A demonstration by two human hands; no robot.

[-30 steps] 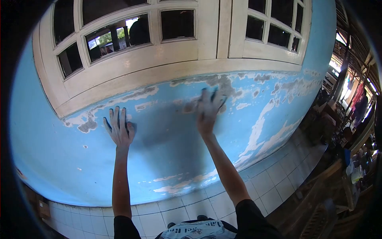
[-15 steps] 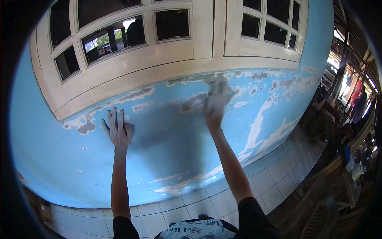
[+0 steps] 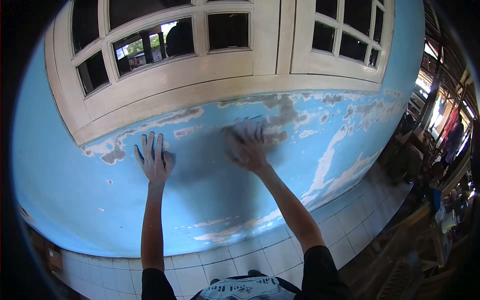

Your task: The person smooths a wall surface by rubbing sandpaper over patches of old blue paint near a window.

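My left hand lies flat on the light blue wall with its fingers spread, and it holds nothing. To its right, my right hand is against the wall below the window, its fingers smeared by motion. A thin dark edge shows near those fingertips, but I cannot make out whether something is under the palm. Around the right hand the paint is worn through to a grey patch. Another grey and white worn patch lies just left of my left hand.
A cream window frame with dark panes spans the wall above my hands. White floor tiles run along the wall's foot. Wooden pieces and clutter stand at the right, and a cardboard box is at the lower left.
My right hand has swept left and slightly down across the wall, uncovering the grey patch under the window. My left hand stays in place on the wall; the view has shifted slightly.
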